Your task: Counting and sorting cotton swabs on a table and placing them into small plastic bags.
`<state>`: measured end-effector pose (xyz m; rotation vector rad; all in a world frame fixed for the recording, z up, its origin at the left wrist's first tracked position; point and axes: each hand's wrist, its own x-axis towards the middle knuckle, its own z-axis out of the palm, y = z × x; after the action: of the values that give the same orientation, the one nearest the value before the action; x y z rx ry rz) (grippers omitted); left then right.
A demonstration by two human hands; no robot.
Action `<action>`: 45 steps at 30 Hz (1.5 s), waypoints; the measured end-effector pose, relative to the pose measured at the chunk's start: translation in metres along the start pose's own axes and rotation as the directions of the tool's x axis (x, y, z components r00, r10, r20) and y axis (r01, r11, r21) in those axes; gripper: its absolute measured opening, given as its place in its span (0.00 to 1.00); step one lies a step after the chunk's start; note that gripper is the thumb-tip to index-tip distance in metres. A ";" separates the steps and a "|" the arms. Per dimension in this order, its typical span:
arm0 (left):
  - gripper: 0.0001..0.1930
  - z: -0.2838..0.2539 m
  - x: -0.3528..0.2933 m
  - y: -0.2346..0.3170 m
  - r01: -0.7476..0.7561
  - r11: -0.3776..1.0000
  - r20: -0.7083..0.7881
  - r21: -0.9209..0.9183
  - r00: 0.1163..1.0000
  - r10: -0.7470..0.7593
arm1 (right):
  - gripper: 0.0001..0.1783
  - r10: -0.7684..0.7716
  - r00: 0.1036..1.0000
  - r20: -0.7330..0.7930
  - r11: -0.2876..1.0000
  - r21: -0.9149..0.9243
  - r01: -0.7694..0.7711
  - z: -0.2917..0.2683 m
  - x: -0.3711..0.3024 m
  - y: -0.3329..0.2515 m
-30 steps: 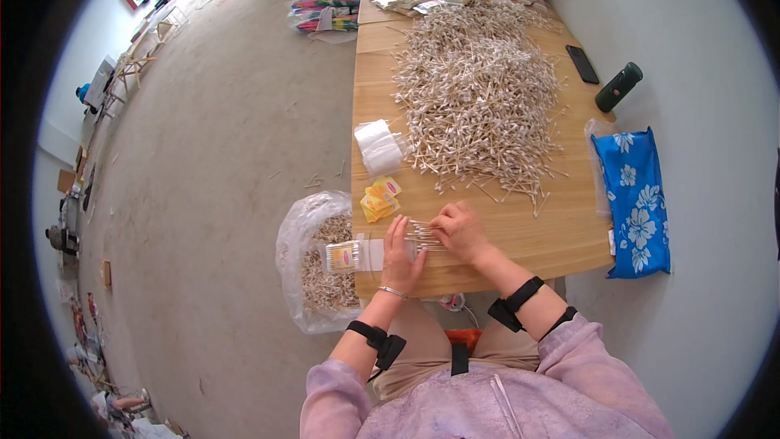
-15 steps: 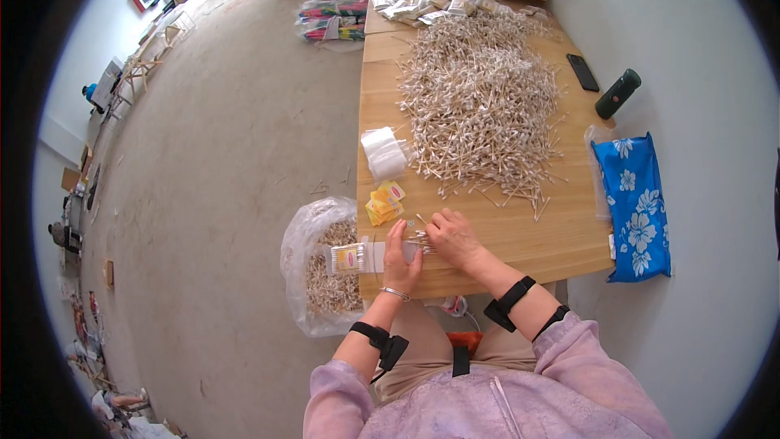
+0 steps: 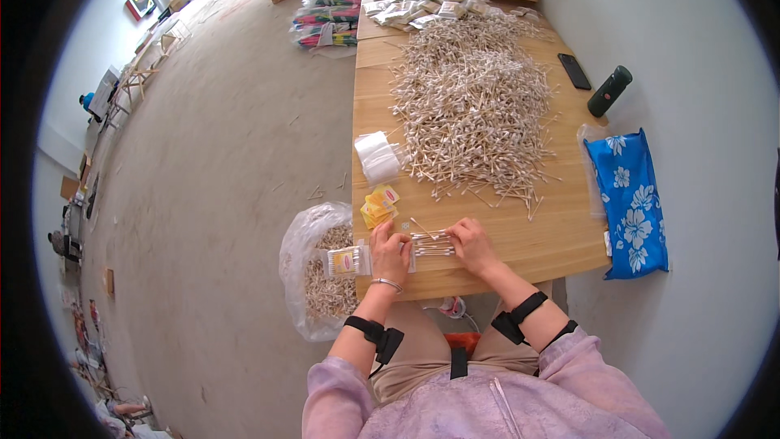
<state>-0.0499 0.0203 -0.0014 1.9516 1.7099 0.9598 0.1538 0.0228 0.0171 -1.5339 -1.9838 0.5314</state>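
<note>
Several cotton swabs (image 3: 432, 244) lie side by side on the wooden table between my two hands. My right hand (image 3: 474, 245) pinches their right ends with thumb and fingers. Curled over a clear plastic bag (image 3: 411, 259), my left hand (image 3: 391, 255) has its fingertips at the swabs' left ends; its palm hides most of the bag. Left of that hand, a filled pack of swabs (image 3: 343, 262) with a yellow card juts past the table edge. Just beyond my left hand are yellow cards (image 3: 379, 206) and a stack of clear bags (image 3: 377, 156).
A big heap of loose swabs (image 3: 475, 106) covers the table's middle, with filled packs (image 3: 418, 2) behind it. Along the right are a phone (image 3: 574, 71), a dark green bottle (image 3: 609, 91) and a blue flowered package (image 3: 630, 203). A plastic sack of swabs (image 3: 294, 268) stands at the left.
My right hand has moved a little to the right and now grips the swab ends, which lie more evenly in a row. My left hand has shifted slightly left, its fingers more bent.
</note>
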 end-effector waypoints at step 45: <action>0.08 0.007 0.007 0.047 0.451 0.318 0.358 -0.834 0.881 -0.309 | 0.06 0.110 0.919 0.378 0.529 0.761 -0.376 0.004 0.001 -0.021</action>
<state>-0.0112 0.0190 0.0276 0.7772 1.0476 1.1642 0.1355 0.0182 0.0269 -1.1207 -1.2971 1.6307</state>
